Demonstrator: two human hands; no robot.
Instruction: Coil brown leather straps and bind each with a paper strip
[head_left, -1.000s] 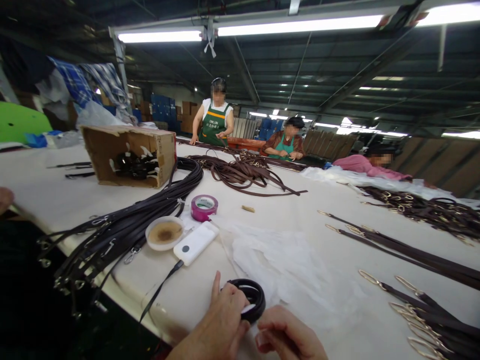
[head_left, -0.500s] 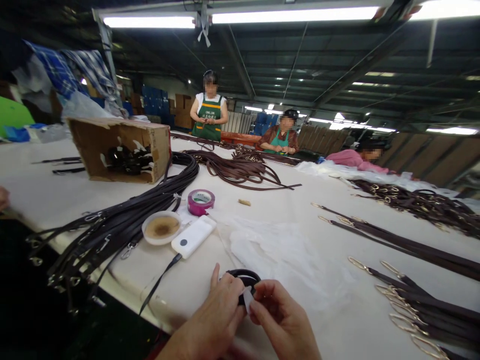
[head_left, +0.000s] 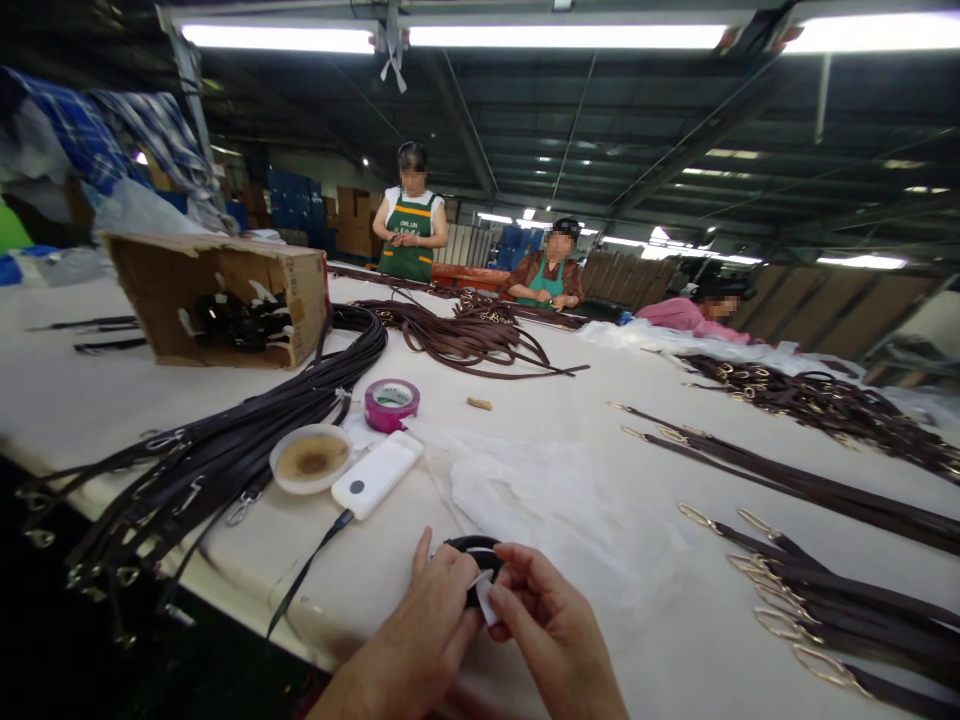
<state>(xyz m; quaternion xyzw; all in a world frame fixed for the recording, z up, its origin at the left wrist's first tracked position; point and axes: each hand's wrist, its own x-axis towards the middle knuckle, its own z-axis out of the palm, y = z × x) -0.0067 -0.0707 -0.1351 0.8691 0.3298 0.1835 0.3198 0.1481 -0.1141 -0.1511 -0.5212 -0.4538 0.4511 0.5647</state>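
Observation:
A black coiled strap (head_left: 471, 547) lies rolled up on the white table (head_left: 660, 650) at the near edge. My left hand (head_left: 431, 618) is closed around its left side. My right hand (head_left: 544, 625) pinches a small white tag or piece of tape (head_left: 484, 597) against the coil. Both hands touch the coil, and most of it is hidden behind my fingers.
A long bundle of dark straps (head_left: 225, 450) runs along the left edge. Near it sit a shallow dish (head_left: 310, 459), a white power bank (head_left: 376, 475), purple tape (head_left: 391, 404) and clear plastic bags (head_left: 555, 500). Straps with gold clips (head_left: 825, 600) lie right. A cardboard box (head_left: 217, 298) and three other workers stand far back.
My right hand came up from the near edge to meet the coil and now pinches the white piece against it. The camera view has drifted right and slightly down.

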